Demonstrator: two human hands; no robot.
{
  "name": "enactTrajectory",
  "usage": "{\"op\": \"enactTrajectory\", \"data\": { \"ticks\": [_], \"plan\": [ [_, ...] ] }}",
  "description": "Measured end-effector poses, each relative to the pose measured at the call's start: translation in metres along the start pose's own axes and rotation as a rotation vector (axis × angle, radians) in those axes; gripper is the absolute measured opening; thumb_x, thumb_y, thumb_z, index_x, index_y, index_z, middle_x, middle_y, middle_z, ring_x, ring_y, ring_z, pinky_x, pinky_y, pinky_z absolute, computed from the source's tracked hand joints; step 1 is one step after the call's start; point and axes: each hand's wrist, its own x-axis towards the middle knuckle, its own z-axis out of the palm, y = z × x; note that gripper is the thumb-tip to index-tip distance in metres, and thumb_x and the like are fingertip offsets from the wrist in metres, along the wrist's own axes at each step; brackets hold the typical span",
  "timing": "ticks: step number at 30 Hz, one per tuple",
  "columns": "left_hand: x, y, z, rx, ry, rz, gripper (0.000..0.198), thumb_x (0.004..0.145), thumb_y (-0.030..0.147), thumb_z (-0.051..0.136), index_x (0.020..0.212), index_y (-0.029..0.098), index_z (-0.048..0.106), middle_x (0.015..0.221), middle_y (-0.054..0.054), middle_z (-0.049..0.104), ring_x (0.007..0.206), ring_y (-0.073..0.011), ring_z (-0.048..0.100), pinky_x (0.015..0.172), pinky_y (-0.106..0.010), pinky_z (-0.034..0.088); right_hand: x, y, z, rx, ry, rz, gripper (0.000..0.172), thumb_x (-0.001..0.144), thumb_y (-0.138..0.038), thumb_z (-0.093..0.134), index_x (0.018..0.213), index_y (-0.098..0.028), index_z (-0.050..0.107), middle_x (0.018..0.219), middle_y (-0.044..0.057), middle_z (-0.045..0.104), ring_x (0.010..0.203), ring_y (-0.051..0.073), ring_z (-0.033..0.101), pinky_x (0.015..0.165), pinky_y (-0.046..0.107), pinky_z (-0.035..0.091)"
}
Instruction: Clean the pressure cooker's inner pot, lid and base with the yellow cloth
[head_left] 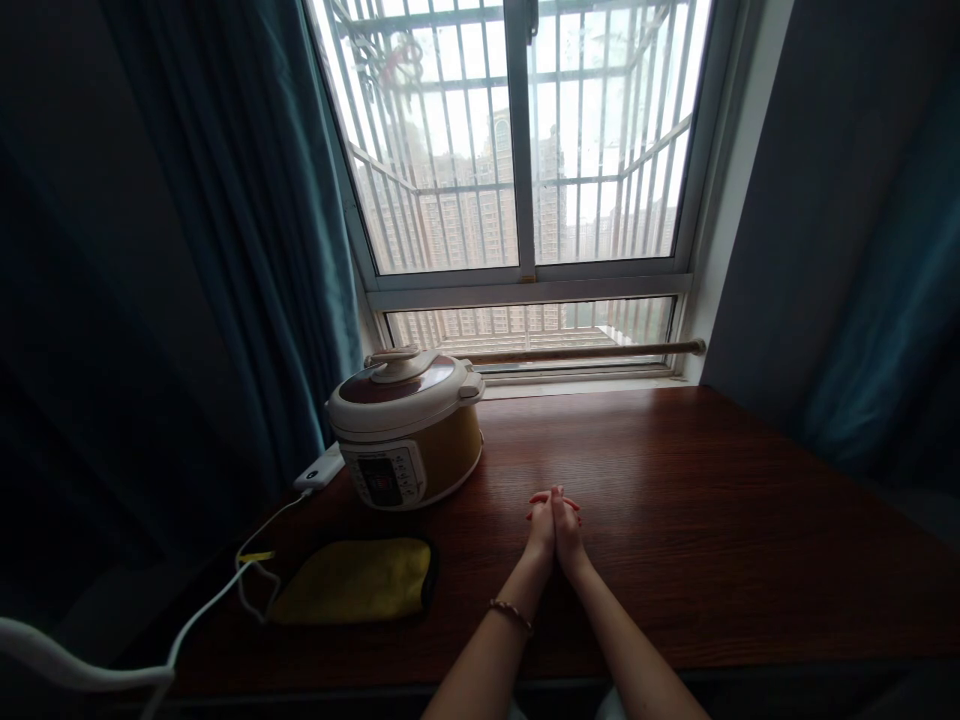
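My left hand (542, 525) and my right hand (568, 528) are clasped together above the wooden tabletop (675, 520), with fingers interlaced. Both are closed, and no object shows between them; the space inside the palms is hidden. A beaded bracelet (511, 614) circles my left wrist. To the left of my hands stands a white and gold electric pressure cooker (409, 430), its lid on and its control panel facing forward. In front of the cooker lies a yellow cloth (356, 580) with a dark edge, apart from my left hand.
A white power strip (321, 468) sits left of the cooker, and a white cord (217, 590) with a yellow tie runs toward the lower left. Behind the table is a barred window (525, 150) with a rod (592, 352) across its base. Blue curtains (277, 200) hang at the sides.
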Motion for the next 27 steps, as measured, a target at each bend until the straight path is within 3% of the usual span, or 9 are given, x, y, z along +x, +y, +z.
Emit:
{"op": "enactTrajectory", "data": {
  "ticks": [27],
  "plan": [
    [-0.0039, 0.0054, 0.0034, 0.125, 0.0, 0.031, 0.049, 0.076, 0.06, 0.04, 0.06, 0.017, 0.055, 0.056, -0.008, 0.058, 0.063, -0.0225, 0.059, 0.067, -0.036, 0.046, -0.0006, -0.0011, -0.0003, -0.024, 0.026, 0.006, 0.067, 0.079, -0.07, 0.03, 0.086, -0.015, 0.068, 0.066, 0.008, 0.068, 0.066, 0.019, 0.064, 0.059, 0.026, 0.049]
  ]
}}
